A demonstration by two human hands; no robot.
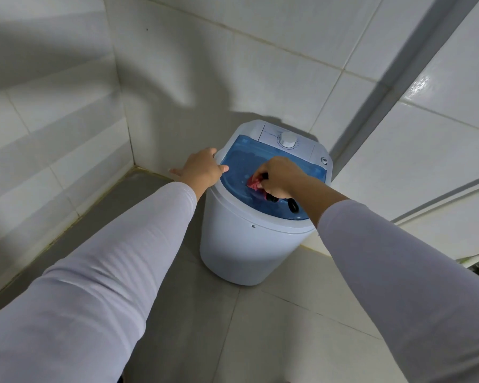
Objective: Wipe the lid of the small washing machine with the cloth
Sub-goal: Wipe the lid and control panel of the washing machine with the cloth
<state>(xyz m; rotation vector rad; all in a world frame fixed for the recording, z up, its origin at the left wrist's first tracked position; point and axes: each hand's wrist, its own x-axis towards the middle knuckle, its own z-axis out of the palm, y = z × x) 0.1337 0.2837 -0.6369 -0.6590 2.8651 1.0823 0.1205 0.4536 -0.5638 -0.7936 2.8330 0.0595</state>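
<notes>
A small white washing machine (pixel 241 244) stands on the floor against the tiled wall. Its lid (pixel 241 161) is translucent blue, with a white dial (pixel 287 140) on the panel behind it. My right hand (pixel 278 175) is closed around a bunched red and dark cloth (pixel 254 184) and presses it onto the middle of the lid. My left hand (pixel 201 168) rests flat on the machine's left rim, fingers spread, thumb lying on the lid's edge. Both arms wear long white sleeves.
White tiled walls meet in a corner (pixel 133 161) just left of the machine. Grey floor tiles (pixel 260 327) spread in front. A white frame edge (pixel 426 208) runs along the right wall.
</notes>
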